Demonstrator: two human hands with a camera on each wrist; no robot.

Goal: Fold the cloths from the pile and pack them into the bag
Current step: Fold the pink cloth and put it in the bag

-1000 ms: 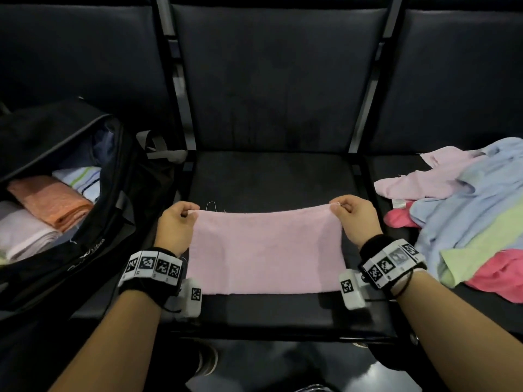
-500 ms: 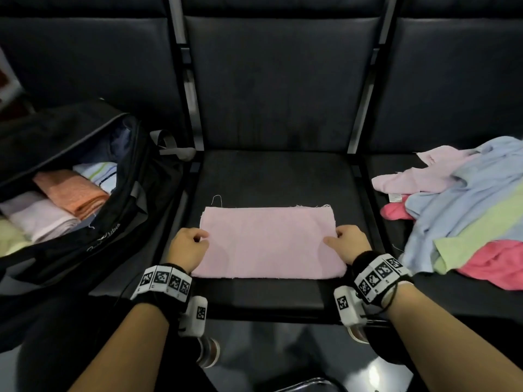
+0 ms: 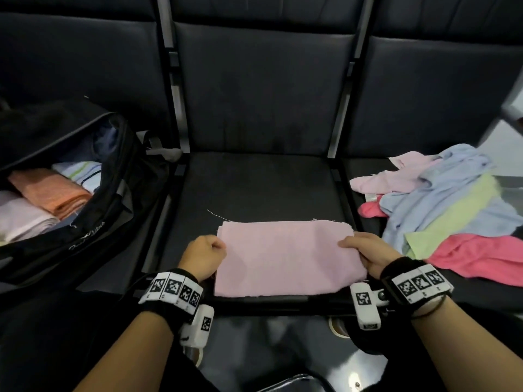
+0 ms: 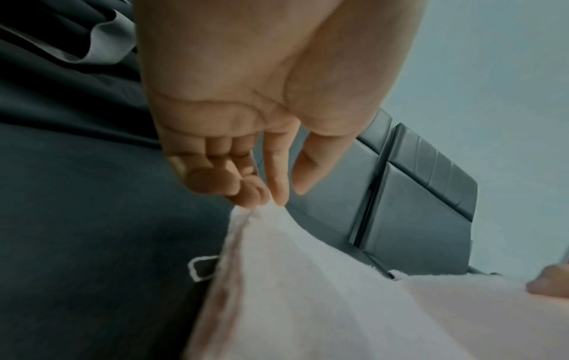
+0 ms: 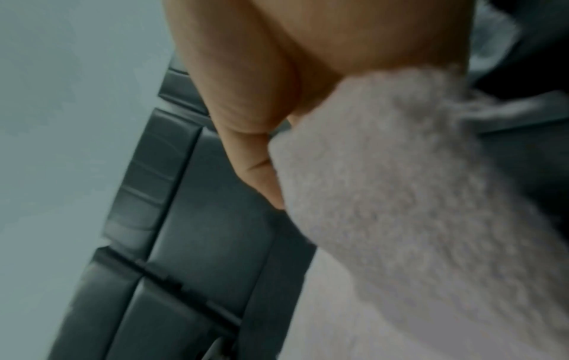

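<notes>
With several folded cloths (image 3: 42, 199) already in the open black bag (image 3: 113, 222), both hands' fingers (image 4: 277, 185) pinch the half-folded pale pink terry cloth (image 3: 285, 258) lying right of that bag on the bench (image 3: 254, 188), while a loose multicoloured pile (image 3: 452, 210) farther right remains unfolded.

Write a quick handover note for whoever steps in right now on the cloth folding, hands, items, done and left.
Left hand pinches the left edge of the pink cloth; right hand grips its right edge.
The cloth lies folded on the middle seat.
Done: several folded cloths already sit in the open black bag on the left.
Left: finish folding this cloth, pack it, then work through the unfolded pile on the right seat.
</notes>
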